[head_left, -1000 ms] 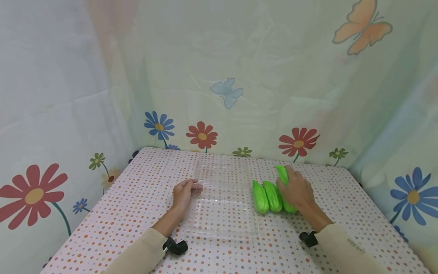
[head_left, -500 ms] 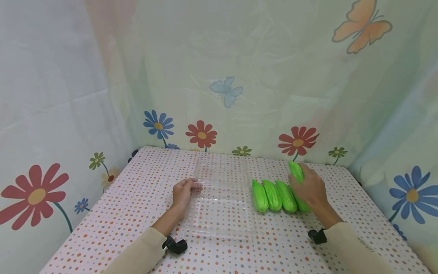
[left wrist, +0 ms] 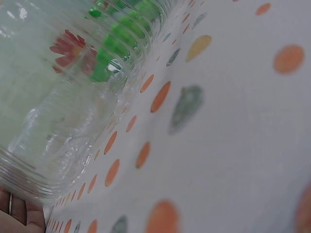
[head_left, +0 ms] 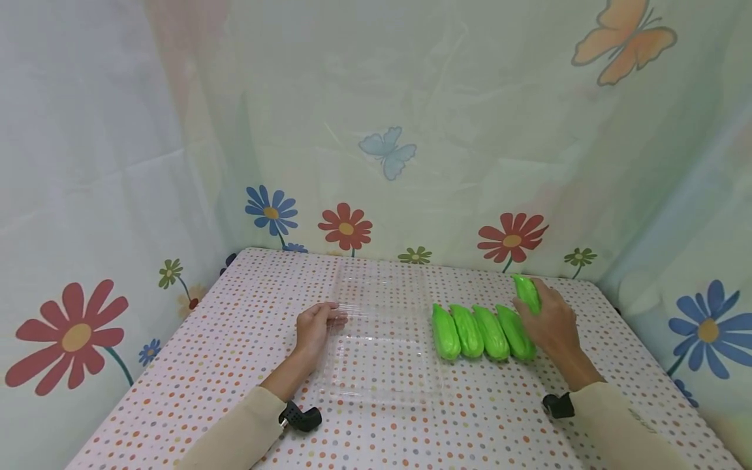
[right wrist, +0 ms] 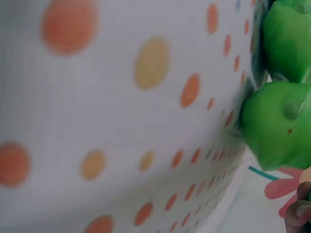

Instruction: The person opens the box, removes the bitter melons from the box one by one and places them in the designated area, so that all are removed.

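Note:
In the head view my left hand (head_left: 313, 331) holds the left edge of a clear plastic container (head_left: 376, 395) that lies spread out in two halves. The left wrist view has its ribbed wall (left wrist: 53, 131) up close, with finger ends (left wrist: 19, 213) at its lower rim. Just right of the container, several bright green, faintly ridged gourds (head_left: 468, 331) lie side by side. My right hand (head_left: 551, 318) grips another green gourd (head_left: 526, 292) past the right end of that row; the palm hides its lower part. Rounded gourd ends (right wrist: 279, 124) and curled fingers (right wrist: 297, 213) show in the right wrist view.
A dotted cloth (head_left: 235, 365) covers the table. Behind it and on both sides hangs a curtain (head_left: 458, 130) printed with flowers and butterflies. Black wrist cameras (head_left: 301, 418) sit at both cuffs.
My right hand has moved right along the row with the gourd in its grip, uncovering the gourds it was hiding. My left hand and the container have stayed in place.

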Demonstrator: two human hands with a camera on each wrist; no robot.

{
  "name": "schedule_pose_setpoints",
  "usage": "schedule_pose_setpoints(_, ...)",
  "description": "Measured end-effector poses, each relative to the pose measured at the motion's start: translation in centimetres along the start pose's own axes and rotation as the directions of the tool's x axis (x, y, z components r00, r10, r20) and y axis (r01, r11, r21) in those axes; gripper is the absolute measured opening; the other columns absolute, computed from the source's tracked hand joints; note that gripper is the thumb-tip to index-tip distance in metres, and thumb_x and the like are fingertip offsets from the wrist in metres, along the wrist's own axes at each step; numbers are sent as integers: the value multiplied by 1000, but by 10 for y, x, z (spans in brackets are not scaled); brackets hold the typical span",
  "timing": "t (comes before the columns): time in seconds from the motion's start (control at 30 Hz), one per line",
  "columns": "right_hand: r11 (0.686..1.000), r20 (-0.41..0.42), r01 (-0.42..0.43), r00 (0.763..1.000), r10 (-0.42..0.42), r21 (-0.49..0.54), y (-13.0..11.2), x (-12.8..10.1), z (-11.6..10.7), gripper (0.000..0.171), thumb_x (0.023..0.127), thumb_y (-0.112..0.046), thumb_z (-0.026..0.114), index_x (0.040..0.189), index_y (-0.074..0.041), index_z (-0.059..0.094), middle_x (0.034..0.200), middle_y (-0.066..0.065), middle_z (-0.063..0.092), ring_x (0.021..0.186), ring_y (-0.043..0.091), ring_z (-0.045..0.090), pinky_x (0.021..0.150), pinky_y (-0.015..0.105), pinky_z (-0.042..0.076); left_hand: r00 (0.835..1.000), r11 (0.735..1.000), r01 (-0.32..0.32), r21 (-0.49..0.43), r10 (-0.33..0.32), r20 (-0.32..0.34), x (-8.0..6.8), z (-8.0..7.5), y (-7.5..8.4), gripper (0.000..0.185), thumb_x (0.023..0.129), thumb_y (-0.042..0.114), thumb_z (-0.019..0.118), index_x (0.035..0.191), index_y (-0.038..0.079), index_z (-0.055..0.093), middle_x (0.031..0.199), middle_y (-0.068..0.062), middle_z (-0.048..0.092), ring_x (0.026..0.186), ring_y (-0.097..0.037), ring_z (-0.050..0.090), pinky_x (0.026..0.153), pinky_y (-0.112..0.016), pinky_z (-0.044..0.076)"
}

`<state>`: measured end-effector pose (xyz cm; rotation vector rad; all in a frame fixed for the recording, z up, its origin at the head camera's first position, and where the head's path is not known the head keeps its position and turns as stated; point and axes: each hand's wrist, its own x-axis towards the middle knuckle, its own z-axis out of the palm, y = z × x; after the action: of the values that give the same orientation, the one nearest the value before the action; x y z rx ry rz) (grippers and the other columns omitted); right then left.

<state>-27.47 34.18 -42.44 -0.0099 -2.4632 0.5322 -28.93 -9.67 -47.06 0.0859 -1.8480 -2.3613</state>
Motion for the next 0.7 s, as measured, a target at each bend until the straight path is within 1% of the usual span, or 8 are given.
schedule_pose_setpoints(0.13, 999, 15, -26, 1000, 26, -19, 7, -2, 1, 62, 98, -25, 63, 146, 7, 41, 119, 36, 53, 88, 45, 54, 64, 55, 46, 1000, 1000, -2, 11, 2, 4, 0, 0, 1, 32, 102, 7, 44, 119, -15, 61, 97, -20, 75, 85, -23, 76, 81, -33, 64)
schedule_pose_setpoints(0.23, 998, 39, -63, 997, 63, -22, 11, -2, 2, 63, 99, -26, 62, 147, 7, 39, 122, 36, 52, 92, 46, 53, 69, 58, 47, 1000, 1000, 8, 2, -9, 16, -2, 0, 5, 33, 102, 6, 44, 121, -15, 60, 99, -22, 75, 90, -28, 75, 84, -36, 63)
schedule_pose_setpoints(0.3, 996, 70, -89, 993, 90, -14, 14, -2, 2, 62, 102, -28, 58, 149, 7, 37, 127, 37, 50, 99, 48, 53, 74, 61, 47, 1000, 1000, 7, 1, -7, 18, -2, 1, 5, 33, 102, 6, 44, 121, -16, 59, 100, -23, 75, 91, -29, 75, 85, -37, 63)
schedule_pose_setpoints(0.37, 994, 99, -107, 989, 106, 7, 17, -3, 1, 60, 104, -29, 53, 149, 7, 37, 125, 36, 50, 100, 48, 52, 75, 61, 46, 1000, 1000, 10, 2, -10, 13, -2, 1, 5, 33, 102, 6, 44, 121, -16, 59, 100, -23, 74, 91, -29, 75, 85, -37, 63)
schedule_pose_setpoints(0.47, 989, 157, -141, 978, 134, 36, 22, -3, 0, 59, 106, -30, 42, 151, 8, 35, 130, 37, 49, 106, 49, 51, 79, 64, 44, 1000, 1000, 2, 7, -2, 8, 1, 1, 1, 33, 102, 7, 44, 120, -16, 59, 99, -23, 75, 89, -27, 75, 83, -36, 64)
schedule_pose_setpoints(0.57, 981, 219, -191, 959, 177, 44, 26, -3, 0, 58, 106, -28, 36, 151, 9, 34, 130, 38, 49, 106, 49, 51, 78, 63, 44, 1000, 1000, 9, 6, -9, 6, 1, 1, 0, 33, 102, 7, 44, 121, -16, 59, 100, -23, 75, 89, -27, 75, 83, -35, 64)
schedule_pose_setpoints(0.67, 966, 300, -256, 925, 234, 36, 29, -3, 2, 59, 105, -27, 34, 152, 8, 32, 140, 40, 44, 117, 53, 48, 87, 66, 44, 1000, 1000, 10, 6, -10, 6, 0, 0, 1, 33, 102, 6, 45, 121, -16, 59, 99, -22, 75, 89, -26, 75, 83, -34, 64)
schedule_pose_setpoints(0.7, 960, 327, -278, 911, 253, 32, 30, -2, 3, 59, 105, -27, 34, 153, 9, 30, 144, 40, 40, 123, 55, 45, 94, 69, 42, 1000, 1000, 12, 1, -12, 7, -1, 0, 1, 33, 102, 6, 45, 121, -16, 59, 99, -22, 75, 89, -27, 75, 82, -34, 64)
